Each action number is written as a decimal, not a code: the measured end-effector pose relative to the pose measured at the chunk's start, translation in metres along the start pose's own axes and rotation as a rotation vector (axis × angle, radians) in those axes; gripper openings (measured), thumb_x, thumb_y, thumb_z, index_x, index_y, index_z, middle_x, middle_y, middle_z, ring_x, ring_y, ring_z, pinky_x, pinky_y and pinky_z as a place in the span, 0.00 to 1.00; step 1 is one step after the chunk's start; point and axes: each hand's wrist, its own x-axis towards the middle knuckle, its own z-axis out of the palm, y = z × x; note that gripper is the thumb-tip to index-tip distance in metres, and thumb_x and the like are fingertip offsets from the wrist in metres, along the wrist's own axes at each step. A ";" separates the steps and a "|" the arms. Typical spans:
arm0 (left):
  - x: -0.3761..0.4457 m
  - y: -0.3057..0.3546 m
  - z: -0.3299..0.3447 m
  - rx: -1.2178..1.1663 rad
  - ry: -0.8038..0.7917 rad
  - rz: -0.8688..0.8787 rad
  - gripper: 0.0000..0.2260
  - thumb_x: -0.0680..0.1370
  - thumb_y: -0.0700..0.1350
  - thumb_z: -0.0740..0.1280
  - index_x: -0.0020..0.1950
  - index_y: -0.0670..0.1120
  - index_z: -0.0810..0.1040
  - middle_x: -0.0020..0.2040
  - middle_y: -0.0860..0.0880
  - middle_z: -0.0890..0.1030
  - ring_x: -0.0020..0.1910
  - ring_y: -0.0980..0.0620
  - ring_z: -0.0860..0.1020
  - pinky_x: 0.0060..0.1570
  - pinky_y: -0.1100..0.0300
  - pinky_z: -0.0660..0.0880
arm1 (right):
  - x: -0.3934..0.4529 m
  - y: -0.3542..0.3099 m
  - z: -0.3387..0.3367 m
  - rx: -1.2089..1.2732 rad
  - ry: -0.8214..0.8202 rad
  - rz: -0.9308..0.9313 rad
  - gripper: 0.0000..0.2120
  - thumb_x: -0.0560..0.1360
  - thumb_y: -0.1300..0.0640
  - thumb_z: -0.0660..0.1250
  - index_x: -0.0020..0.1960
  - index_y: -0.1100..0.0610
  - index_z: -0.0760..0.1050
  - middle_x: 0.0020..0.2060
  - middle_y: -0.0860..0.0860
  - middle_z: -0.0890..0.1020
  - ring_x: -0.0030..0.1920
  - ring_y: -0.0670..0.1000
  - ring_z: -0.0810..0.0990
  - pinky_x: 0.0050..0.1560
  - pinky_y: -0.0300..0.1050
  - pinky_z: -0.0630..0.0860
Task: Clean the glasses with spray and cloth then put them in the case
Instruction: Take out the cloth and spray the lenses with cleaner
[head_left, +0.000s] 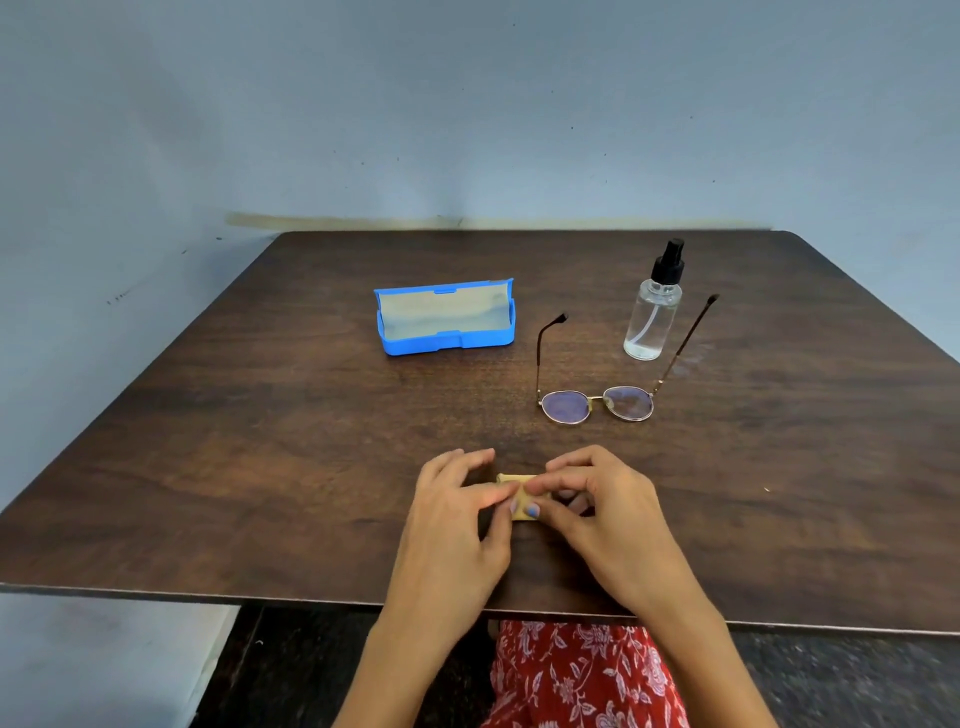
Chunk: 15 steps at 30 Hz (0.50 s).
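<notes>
Gold-rimmed glasses (597, 404) lenses toward wearer, temples away; both hands' grip pinching folded cloth (514, 480).

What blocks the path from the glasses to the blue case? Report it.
Nothing visible does. The gold-rimmed round glasses lie on the dark wooden table, temples unfolded, with bare tabletop between them and the open blue plastic case. The clear spray bottle stands behind them, off that path.
</notes>
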 end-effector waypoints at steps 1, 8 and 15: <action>-0.001 0.000 0.000 0.031 -0.005 0.000 0.11 0.76 0.45 0.66 0.58 0.52 0.81 0.66 0.55 0.73 0.69 0.57 0.62 0.63 0.72 0.53 | -0.001 0.000 -0.001 0.006 -0.013 -0.002 0.08 0.69 0.57 0.74 0.48 0.51 0.84 0.48 0.45 0.77 0.36 0.40 0.75 0.41 0.26 0.71; -0.015 0.045 0.023 -0.281 0.206 0.147 0.09 0.72 0.40 0.69 0.51 0.48 0.83 0.51 0.55 0.81 0.52 0.61 0.78 0.54 0.67 0.73 | -0.001 0.028 -0.055 0.213 0.230 0.109 0.05 0.68 0.56 0.74 0.38 0.46 0.83 0.36 0.42 0.84 0.36 0.38 0.80 0.41 0.31 0.75; 0.029 0.146 0.104 -0.646 -0.383 -0.037 0.29 0.78 0.57 0.60 0.75 0.44 0.59 0.74 0.48 0.64 0.71 0.61 0.61 0.71 0.64 0.58 | 0.059 0.088 -0.147 0.322 0.343 0.251 0.12 0.73 0.67 0.67 0.43 0.50 0.78 0.43 0.56 0.84 0.42 0.49 0.81 0.50 0.48 0.78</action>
